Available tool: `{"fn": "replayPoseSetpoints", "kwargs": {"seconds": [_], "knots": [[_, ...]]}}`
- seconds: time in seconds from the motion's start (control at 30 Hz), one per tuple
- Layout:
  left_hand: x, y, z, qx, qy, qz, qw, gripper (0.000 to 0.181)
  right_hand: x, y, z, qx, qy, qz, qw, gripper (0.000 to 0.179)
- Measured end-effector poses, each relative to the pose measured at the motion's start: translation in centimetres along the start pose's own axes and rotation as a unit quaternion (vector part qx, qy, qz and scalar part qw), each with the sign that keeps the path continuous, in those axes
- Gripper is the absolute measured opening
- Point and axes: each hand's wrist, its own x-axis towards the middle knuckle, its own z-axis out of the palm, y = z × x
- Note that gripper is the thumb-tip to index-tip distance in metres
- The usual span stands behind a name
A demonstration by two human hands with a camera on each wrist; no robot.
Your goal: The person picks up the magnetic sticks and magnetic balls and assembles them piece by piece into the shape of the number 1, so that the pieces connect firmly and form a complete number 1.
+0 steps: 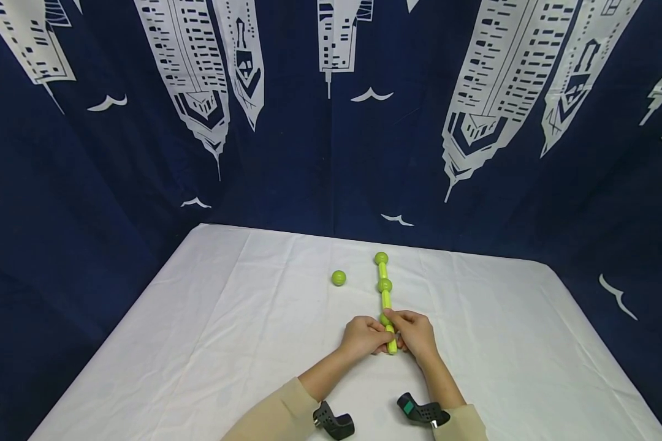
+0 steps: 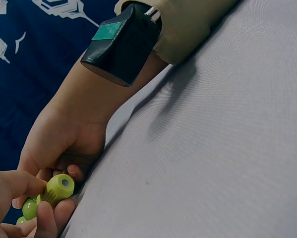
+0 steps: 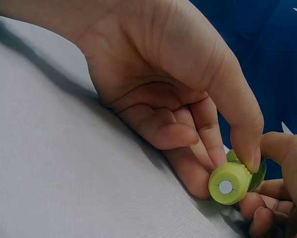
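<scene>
A line of lime-green toy building rods and balls runs along the white table in the head view. Its far ball (image 1: 381,258) and middle ball (image 1: 384,285) are joined by a short rod. Another rod (image 1: 386,300) leads to the nearest ball, partly hidden by fingers. My left hand (image 1: 361,337) pinches the near end rod (image 1: 391,346) from the left. From the right, my right hand (image 1: 416,334) grips the same stretch, thumb at the nearest ball. In the right wrist view, the rod's end (image 3: 230,183) shows a round silvery disc.
A loose green ball (image 1: 339,278) lies left of the line on the white tablecloth (image 1: 226,343). Behind the table hangs a dark blue curtain (image 1: 309,165) printed with white buildings and birds. Black camera mounts (image 1: 423,411) sit at both wrists, by the beige sleeves.
</scene>
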Motion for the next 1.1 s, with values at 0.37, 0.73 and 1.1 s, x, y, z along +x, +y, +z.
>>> {"fn": "replayPoseSetpoints", "kwargs": {"seconds": [0.37,0.73,1.1], "knots": [[0.0,-0.2,-0.2,-0.006,0.001,-0.009,0.9999,0.01,-0.2,0.1,0.0,-0.003,-0.004,-0.017,0.9998,0.052],[0.1,-0.3,0.0,-0.006,0.0,-0.005,1.0,0.011,-0.9,0.2,-0.5,0.029,0.016,-0.029,0.999,0.041],[0.1,-0.3,-0.2,0.001,-0.01,0.003,0.9999,0.012,-2.3,0.2,-0.7,0.02,0.01,-0.022,0.9995,0.039]]}}
